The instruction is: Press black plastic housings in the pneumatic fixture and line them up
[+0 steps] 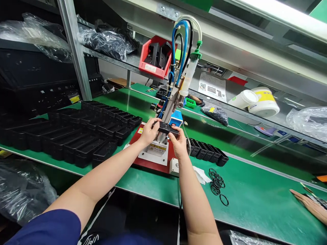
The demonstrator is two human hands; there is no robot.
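Between my two hands is a black plastic housing (165,128) with a round recess in its top, held level at the machine. My left hand (150,131) grips its left end, thumb and fingers closed on it. On its right end, my right hand (178,140) is closed in the same way. Just behind and above the part rises the dispensing machine (171,105), with a clear syringe (189,76) and blue hoses. Its white fixture plate (154,158) sits below my hands on a dark red base (136,139).
Rows of black open housings (84,149) stand at left. More black housings (209,151) line up right of the machine, near a pile of black rubber rings (216,182) and a white tissue (201,174). Another person's hand (306,204) rests at far right. A red bin (155,56) sits overhead.
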